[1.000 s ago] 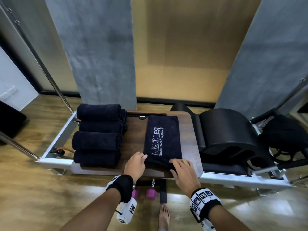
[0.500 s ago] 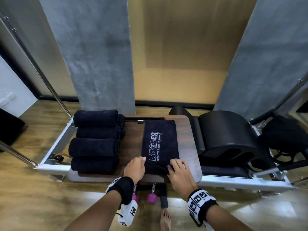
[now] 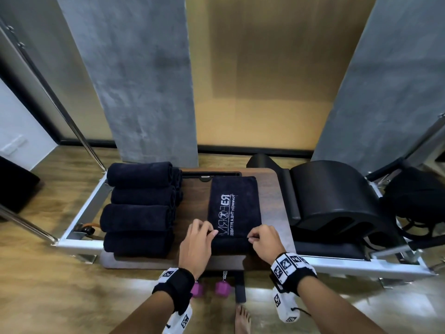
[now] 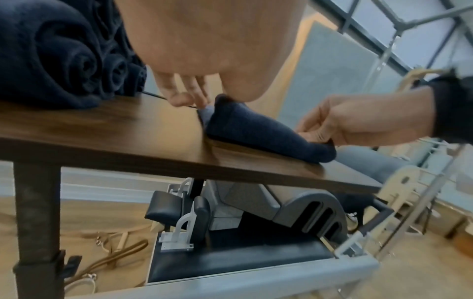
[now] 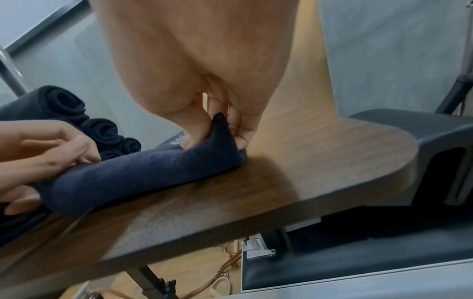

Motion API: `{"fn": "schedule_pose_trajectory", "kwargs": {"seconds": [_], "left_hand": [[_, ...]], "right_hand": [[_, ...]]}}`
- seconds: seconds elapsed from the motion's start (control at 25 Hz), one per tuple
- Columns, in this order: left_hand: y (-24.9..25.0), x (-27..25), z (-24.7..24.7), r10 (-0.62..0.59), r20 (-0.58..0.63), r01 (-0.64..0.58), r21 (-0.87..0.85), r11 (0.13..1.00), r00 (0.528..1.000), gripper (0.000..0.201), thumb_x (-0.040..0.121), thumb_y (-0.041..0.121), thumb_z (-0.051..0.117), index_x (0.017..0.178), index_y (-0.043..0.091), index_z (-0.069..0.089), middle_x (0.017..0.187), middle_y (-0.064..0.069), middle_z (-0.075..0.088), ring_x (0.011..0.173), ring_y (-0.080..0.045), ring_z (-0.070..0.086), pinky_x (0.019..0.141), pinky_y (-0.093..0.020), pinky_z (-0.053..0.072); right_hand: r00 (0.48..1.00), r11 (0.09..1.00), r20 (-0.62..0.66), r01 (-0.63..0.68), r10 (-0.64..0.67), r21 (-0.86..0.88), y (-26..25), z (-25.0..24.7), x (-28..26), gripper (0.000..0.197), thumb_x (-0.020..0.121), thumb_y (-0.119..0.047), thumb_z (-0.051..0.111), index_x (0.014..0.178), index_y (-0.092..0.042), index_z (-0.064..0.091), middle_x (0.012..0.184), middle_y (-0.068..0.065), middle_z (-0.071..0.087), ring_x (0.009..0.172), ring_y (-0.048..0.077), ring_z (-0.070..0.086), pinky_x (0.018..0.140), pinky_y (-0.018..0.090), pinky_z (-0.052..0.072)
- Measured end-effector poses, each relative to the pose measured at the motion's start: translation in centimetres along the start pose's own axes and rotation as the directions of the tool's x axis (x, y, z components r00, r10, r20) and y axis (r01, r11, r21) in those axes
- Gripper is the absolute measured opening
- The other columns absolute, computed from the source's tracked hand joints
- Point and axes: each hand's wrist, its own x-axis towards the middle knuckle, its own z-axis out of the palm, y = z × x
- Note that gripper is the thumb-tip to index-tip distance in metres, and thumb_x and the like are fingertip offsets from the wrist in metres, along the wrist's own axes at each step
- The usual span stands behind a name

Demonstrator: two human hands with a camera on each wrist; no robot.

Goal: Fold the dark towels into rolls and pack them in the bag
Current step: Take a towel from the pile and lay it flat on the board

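Wooden board (image 3: pixel 269 189) as the landmark, read from its left end to beyond its right end. On the left end lies a stack of rolled dark towels (image 3: pixel 139 208) — navy cylinders laid crosswise, their spiral ends showing in the left wrist view (image 4: pixel 76 60). At the board's middle lies the flat dark towel (image 3: pixel 234 208), a long navy rectangle with white printed lettering, running from the far edge to the near edge; its near end is turned up and over into a low, thick first roll (image 4: pixel 256 129). The left hand (image 3: pixel 196 244) pinches the left corner of that rolled end, thumb below and fingers curled over the top. The right hand (image 3: pixel 266 242) pinches the right corner — thumb on the inner side, fingers (image 5: pixel 240 129) on the outer side, the fold raised between them (image 5: pixel 217 141). Off the board's right edge stands a black arched barrel (image 3: pixel 332 201), close beside the towel's right side, with a black bag (image 3: pixel 416 196) farther right, well apart from the towel. Below the board's near edge, between the forearms, two pink blocks (image 3: pixel 222 288) hang, and a bare foot (image 3: pixel 243 321) rests on the wooden floor (image 3: pixel 48 285).
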Motion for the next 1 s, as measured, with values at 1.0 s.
{"fn": "schedule_pose_trajectory", "kwargs": {"seconds": [1.0], "left_hand": [[0.2,1.9,1.5,0.157,0.245,-0.192,0.124,0.974,0.957,0.031,0.105,0.053,0.042,0.128,0.032,0.047,0.131,0.013,0.046,0.12,-0.006,0.044,0.102,-0.036,0.037]], "right_hand": [[0.918,0.878,0.074,0.394,-0.389,-0.273,-1.8,0.7,0.3,0.033,0.091,0.007,0.054,0.117,-0.009,0.065,0.128,0.002,0.041,0.115,0.021,0.05,0.095,0.032,0.052]]}}
